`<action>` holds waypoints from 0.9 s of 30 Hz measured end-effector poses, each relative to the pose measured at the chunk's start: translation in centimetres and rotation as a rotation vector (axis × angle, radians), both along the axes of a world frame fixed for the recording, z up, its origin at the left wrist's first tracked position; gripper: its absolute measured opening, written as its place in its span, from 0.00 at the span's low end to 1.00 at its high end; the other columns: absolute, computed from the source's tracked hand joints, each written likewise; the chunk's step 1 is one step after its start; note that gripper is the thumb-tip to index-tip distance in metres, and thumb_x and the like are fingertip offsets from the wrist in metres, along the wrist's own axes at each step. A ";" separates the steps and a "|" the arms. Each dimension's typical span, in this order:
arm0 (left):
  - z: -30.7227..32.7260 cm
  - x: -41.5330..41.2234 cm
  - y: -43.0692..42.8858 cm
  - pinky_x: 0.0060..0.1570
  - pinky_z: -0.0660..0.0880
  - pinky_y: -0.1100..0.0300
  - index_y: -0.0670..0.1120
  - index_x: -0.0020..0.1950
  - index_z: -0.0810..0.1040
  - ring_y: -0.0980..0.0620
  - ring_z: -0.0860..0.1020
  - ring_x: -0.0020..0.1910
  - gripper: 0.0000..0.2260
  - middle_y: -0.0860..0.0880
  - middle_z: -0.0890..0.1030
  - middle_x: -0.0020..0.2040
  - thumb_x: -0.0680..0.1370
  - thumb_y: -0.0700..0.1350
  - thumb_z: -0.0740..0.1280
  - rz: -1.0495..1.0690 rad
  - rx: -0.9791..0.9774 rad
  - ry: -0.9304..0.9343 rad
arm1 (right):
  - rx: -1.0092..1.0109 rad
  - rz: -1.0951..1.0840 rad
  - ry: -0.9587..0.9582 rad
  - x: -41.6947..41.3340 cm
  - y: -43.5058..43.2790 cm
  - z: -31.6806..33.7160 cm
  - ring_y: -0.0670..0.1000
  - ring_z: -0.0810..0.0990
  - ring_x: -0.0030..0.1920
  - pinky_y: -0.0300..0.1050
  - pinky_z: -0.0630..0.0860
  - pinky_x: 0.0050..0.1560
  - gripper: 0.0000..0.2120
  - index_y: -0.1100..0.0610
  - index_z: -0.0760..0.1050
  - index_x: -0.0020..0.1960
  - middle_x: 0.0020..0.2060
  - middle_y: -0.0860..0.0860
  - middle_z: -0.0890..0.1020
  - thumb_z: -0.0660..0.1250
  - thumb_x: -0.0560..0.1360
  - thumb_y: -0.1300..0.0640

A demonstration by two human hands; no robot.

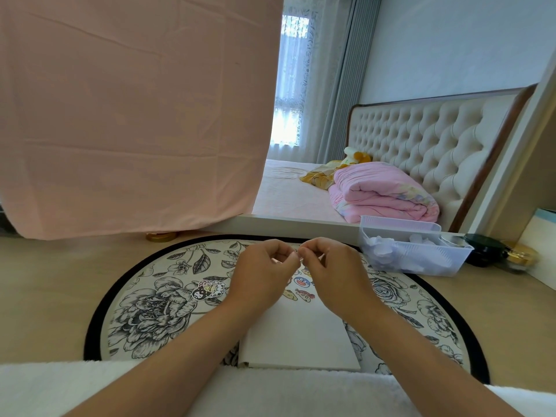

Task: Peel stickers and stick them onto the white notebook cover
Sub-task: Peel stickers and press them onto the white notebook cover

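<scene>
Clock refs: dial centred on the round floral mat (144, 311), 12 o'clock = away from us.

1. Left hand (264, 267): fingers curled, thumb and forefinger tips pressed together at approx. 12 o'clock, raised above the mat.
2. Right hand (332, 266): same posture, fingertips meeting those of the left hand.
3. Sticker (298, 254): we see only a thin sliver pinched between the two sets of fingertips. Its design is too small to tell, and we cannot tell whether backing is attached.
4. White notebook (301, 335): lies flat on the mat, centre to 6 o'clock, cover up, below both wrists. Its near edge touches the white fleece (90, 386) along the bottom.
5. Applied stickers (301, 282): cartoon faces on the far end of the cover, just under the hands and partly hidden by them.
6. Loose cartoon sticker (209, 288): on the mat at approx. 10 o'clock, left of the notebook, apart from it.
7. Off the mat at 2 o'clock: white plastic basket (415, 254) with pale scraps inside. A black jar (484, 248) and a gold-lidded jar (520, 255) stand just right of it.
8. At 10–11 o'clock: hanging pink cloth (135, 115). Behind at 1 o'clock: bed with folded pink quilt (382, 194).
</scene>
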State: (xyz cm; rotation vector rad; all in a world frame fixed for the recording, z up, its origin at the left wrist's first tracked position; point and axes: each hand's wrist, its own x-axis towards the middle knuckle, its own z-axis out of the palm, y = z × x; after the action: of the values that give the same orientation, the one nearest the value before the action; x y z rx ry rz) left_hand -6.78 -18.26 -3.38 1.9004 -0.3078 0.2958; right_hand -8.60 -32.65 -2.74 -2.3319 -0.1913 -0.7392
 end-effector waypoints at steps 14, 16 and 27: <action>0.7 -0.1 0.5 0.27 0.69 0.71 0.52 0.41 0.81 0.50 0.83 0.34 0.06 0.50 0.84 0.36 0.78 0.48 0.70 -0.100 -0.044 0.000 | 0.479 0.234 0.284 -0.5 -0.3 1.7 0.47 0.76 0.27 0.36 0.68 0.25 0.06 0.56 0.83 0.47 0.36 0.48 0.84 0.68 0.80 0.57; 0.7 0.0 0.6 0.27 0.70 0.70 0.54 0.42 0.82 0.49 0.83 0.35 0.06 0.50 0.84 0.36 0.78 0.51 0.70 -0.120 -0.031 0.000 | 0.494 0.266 0.285 -0.7 -0.6 1.8 0.47 0.76 0.29 0.36 0.69 0.26 0.04 0.55 0.84 0.48 0.34 0.48 0.84 0.71 0.78 0.56; 0.8 0.0 0.5 0.33 0.75 0.66 0.51 0.46 0.84 0.55 0.80 0.33 0.06 0.45 0.83 0.39 0.78 0.51 0.70 -0.199 -0.084 0.055 | 0.567 0.283 0.358 -0.4 -1.8 2.2 0.48 0.79 0.31 0.37 0.71 0.26 0.04 0.55 0.84 0.46 0.40 0.50 0.86 0.72 0.77 0.55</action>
State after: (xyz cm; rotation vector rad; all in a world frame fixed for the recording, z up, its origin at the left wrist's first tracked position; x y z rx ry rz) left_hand -6.78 -17.78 -2.55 1.7767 -0.4373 0.1206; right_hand -9.03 -34.46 -0.51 -1.8018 -0.1257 -0.1890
